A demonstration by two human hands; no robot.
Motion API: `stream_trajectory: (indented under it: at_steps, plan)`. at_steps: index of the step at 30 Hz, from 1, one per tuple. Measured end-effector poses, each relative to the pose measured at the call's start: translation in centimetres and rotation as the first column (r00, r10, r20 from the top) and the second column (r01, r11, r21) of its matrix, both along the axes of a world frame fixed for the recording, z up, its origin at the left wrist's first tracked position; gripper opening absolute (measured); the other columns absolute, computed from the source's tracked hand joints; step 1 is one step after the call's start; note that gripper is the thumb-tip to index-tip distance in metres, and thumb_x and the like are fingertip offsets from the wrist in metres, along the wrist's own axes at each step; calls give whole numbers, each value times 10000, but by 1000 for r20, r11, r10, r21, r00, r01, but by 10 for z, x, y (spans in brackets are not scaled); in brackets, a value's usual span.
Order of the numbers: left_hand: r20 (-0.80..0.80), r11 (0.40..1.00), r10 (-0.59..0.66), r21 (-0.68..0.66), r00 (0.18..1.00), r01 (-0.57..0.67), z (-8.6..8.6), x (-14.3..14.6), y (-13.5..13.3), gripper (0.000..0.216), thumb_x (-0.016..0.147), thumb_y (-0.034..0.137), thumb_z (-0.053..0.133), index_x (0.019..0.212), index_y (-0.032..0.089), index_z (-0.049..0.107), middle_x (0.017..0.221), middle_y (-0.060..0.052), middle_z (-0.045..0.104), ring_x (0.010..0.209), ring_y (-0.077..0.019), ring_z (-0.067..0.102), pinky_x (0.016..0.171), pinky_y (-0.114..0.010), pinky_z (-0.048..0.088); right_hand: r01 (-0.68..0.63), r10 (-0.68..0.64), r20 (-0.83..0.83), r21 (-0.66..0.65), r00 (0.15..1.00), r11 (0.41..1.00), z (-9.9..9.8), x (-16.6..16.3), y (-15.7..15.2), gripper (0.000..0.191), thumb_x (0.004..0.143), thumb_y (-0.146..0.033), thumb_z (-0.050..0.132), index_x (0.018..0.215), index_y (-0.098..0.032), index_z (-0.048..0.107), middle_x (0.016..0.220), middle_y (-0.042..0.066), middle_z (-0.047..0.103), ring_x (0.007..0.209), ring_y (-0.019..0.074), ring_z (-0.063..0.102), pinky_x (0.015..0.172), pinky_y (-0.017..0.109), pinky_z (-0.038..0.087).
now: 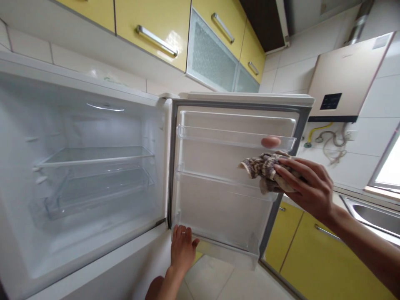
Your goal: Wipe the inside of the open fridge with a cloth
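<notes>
A crumpled brown-and-cream patterned cloth (268,168) is bunched in my right hand (308,183), my fingers closed over it. The cloth is held in front of the open fridge door (215,156), just below the top door shelf (218,134). On that shelf, near its right end, lies a brown egg (270,142). My left hand (183,248) is at the hinge-side end of the bottom door shelf (231,253), its fingers hooked over the shelf's edge. The clear middle door shelf (218,182) runs behind the cloth.
At left is the fridge interior (103,216) with a glass shelf (100,155) and a clear drawer (103,193). Yellow wall cabinets (162,25) hang above. To the right are a water heater (346,79), a steel sink (375,214) and yellow base cabinets (315,258).
</notes>
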State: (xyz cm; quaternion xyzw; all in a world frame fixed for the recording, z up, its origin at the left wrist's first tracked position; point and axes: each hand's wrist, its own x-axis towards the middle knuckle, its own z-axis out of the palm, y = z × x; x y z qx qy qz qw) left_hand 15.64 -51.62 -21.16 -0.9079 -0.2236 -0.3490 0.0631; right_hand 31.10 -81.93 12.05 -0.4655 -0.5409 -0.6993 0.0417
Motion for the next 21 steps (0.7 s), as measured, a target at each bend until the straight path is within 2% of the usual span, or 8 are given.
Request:
stream_trajectory:
  at_steps: [3,7,10,13,15,18,20,21]
  plan:
    - [-23,1000,3,-12,1000,-3,-2,0,1,286,923,254,588,1129,82,687,1161,-174,711,1219,-342,633,1165,-573,408,-103,101,26,83,994,991,-6,-14,-5,722,857,-156,760,1530,-254,520,1183,172,727,1066,353,686,830,462,585]
    - [-58,993,-40,-109,998,34,4,-4,0,308,918,243,585,1171,105,694,1267,-189,709,1352,-368,571,1196,-608,368,-148,145,33,134,989,980,-13,-33,-7,721,842,-158,762,1517,-276,538,1208,147,724,1046,354,695,781,482,610]
    - [-77,971,-125,-214,989,106,15,-12,0,503,893,280,616,1379,151,616,1396,-179,659,1478,-373,441,1232,-630,302,-182,186,-42,86,982,979,-20,-46,-3,726,839,-148,748,1521,-275,536,1225,156,722,1053,368,693,768,507,617]
    - [-96,914,-215,-369,972,166,26,-20,1,719,837,250,622,1535,174,468,1560,-160,523,1559,-352,293,1269,-619,224,-241,244,-195,37,950,970,-29,-54,7,708,875,-163,701,1539,-313,507,1274,145,709,1078,363,690,783,524,625]
    - [-38,852,-257,-480,966,208,34,-24,1,757,821,222,577,1558,154,423,1623,-155,438,1580,-335,233,1282,-601,200,-271,271,-281,37,921,962,-37,-56,19,706,892,-163,681,1543,-359,489,1291,118,706,1091,341,688,807,516,626]
    - [209,717,-264,-611,941,337,53,-30,-10,688,876,290,515,1540,134,425,1634,-182,412,1570,-318,279,1284,-574,215,-318,322,-364,73,874,945,-49,-55,40,727,893,-144,679,1546,-387,472,1281,102,710,1095,317,687,850,497,614]
    - [432,564,-232,-670,871,483,74,-35,-29,664,927,447,517,1527,178,428,1605,-194,448,1518,-318,390,1262,-566,277,-341,356,-391,109,849,934,-55,-56,56,727,897,-146,672,1554,-377,464,1271,107,712,1093,314,685,866,493,605]
    - [550,446,-204,-684,810,577,88,-37,-42,697,927,542,541,1531,218,415,1591,-186,466,1488,-312,435,1235,-552,333,-350,371,-392,126,842,928,-58,-57,65,723,900,-148,668,1555,-372,462,1271,110,712,1098,314,682,871,491,601]
